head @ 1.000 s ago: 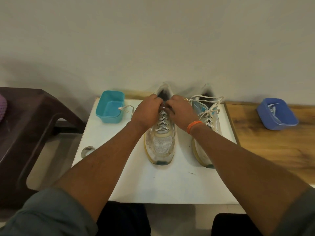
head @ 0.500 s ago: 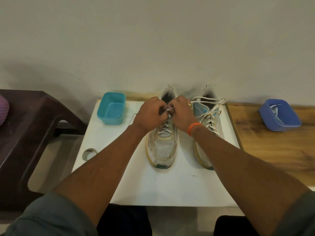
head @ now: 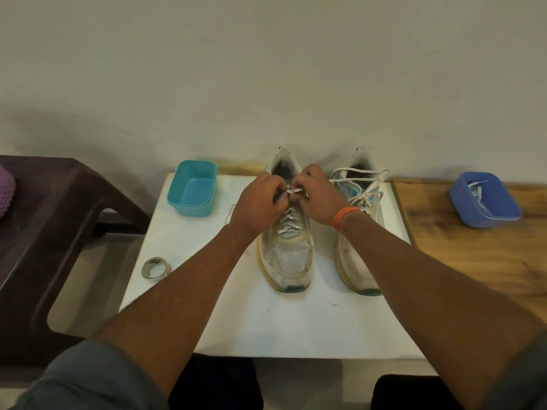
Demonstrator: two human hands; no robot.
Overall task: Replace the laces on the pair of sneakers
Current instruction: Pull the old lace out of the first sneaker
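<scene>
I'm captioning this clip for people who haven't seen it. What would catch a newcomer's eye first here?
Two hands meet at the middle: the left hand and right hand pinch a white lace over the left sneaker on the white board. Beside it, the right sneaker has its lace tied in big loops. A teal tub sits at the board's far left corner, and a blue tub holding laces rests on the wooden top to the right.

Dim, warm, even light; soft shadow spreads on the plain pale wall beyond the fingers; wide-angle bending and slight softness at edges.
</scene>
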